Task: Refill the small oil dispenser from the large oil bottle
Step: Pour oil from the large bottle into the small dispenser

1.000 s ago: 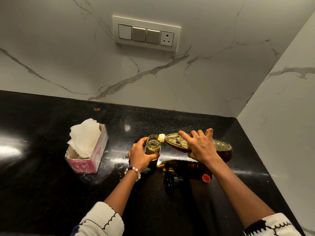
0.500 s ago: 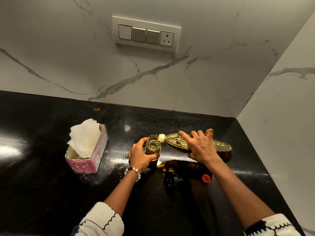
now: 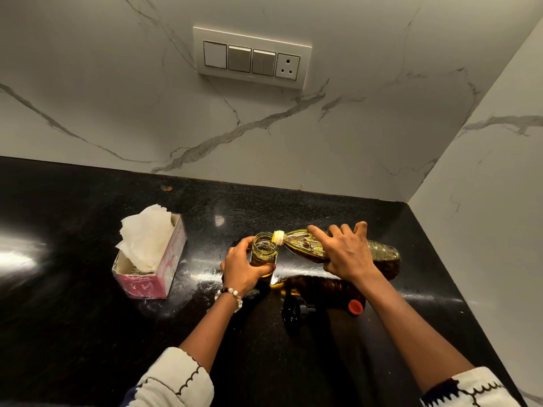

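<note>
The small glass oil dispenser [image 3: 264, 250] stands uncapped on the black counter [image 3: 88, 333], partly filled with yellow oil. My left hand [image 3: 244, 267] grips its body from the near left. My right hand [image 3: 345, 252] holds the large clear oil bottle [image 3: 299, 245] from above, tipped nearly level, its yellow-ringed mouth over the dispenser's rim. Oil lies along the bottle's lower side. The dispenser's black cap [image 3: 295, 312] and the bottle's red cap [image 3: 355, 306] lie on the counter near me.
A pink tissue box [image 3: 152, 271] with white tissues sticking out sits to the left. Marble walls close the back and right, meeting in a corner. A switch panel [image 3: 252, 57] is on the back wall. Pale specks dust the counter by the dispenser.
</note>
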### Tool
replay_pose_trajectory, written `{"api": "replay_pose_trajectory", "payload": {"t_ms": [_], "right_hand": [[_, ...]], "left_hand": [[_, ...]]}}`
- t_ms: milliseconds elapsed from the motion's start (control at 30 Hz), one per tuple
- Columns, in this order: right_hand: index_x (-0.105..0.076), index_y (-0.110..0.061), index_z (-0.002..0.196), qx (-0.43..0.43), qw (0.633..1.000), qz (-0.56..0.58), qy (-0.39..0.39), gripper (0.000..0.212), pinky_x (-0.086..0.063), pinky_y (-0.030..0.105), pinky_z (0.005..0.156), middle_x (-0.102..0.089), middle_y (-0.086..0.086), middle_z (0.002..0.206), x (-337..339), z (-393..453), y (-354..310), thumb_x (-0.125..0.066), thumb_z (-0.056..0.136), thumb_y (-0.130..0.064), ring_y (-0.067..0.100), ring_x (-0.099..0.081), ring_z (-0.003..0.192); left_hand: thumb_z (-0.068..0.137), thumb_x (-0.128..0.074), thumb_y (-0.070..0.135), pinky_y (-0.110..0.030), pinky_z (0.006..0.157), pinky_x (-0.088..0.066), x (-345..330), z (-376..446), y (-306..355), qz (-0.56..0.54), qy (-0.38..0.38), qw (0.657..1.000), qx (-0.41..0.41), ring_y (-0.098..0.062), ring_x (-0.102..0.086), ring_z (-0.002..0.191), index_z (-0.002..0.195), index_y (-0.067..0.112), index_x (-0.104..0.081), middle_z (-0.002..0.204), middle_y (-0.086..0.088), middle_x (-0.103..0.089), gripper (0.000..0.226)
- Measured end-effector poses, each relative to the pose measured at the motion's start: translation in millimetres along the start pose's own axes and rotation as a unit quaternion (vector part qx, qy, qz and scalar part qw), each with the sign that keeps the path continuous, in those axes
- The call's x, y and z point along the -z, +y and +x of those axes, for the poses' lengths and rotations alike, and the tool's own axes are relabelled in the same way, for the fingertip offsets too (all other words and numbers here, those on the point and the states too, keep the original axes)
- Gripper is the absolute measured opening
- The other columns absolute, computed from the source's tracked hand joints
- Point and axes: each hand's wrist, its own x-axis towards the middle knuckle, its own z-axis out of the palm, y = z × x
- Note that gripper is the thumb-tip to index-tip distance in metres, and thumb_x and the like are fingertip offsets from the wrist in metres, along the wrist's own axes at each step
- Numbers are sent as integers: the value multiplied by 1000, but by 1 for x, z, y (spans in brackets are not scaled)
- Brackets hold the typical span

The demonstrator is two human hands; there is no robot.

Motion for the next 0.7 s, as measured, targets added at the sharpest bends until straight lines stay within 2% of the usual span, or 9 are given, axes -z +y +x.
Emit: {"api": "replay_pose_trajectory", "payload": {"t_ms": [100, 233, 433, 700], "right_hand": [[-34, -31, 142, 0, 1000, -2, 1, 97, -29, 43, 79, -65, 8, 105, -1, 1, 0, -83, 59, -41, 28, -61, 90], [-35, -31, 141, -1, 1000, -5, 2, 97, -28, 43, 78, -65, 8, 102, -2, 1, 0, -83, 57, -40, 28, -61, 88], [-32, -31, 143, -1, 1000, -4, -4, 96, -29, 43, 80, -64, 8, 106, -1, 1, 0, -81, 61, -41, 28, -61, 91], [-26, -32, 145, 1, 1000, 2, -1, 96, -28, 43, 81, -62, 7, 111, 0, 2, -1, -79, 66, -41, 28, -59, 95]], "left_hand": [[54, -83, 45, -46, 93, -42, 0, 0, 1, -1, -4, 1000, 1, -17, -53, 108, 121, 29, -56, 110, 9, -62, 74], [42, -64, 65, -47, 92, -44, 1, -1, 0, -10, 0, 1000, -4, -15, -54, 105, 116, 33, -57, 100, 18, -57, 81], [46, -73, 57, -47, 92, -44, 0, 0, -1, -11, 4, 1000, -2, -14, -55, 105, 116, 33, -58, 106, 13, -63, 76], [46, -72, 54, -47, 93, -43, 0, 0, -1, -12, -5, 1000, 0, -14, -53, 106, 117, 33, -57, 101, 18, -57, 75]]}}
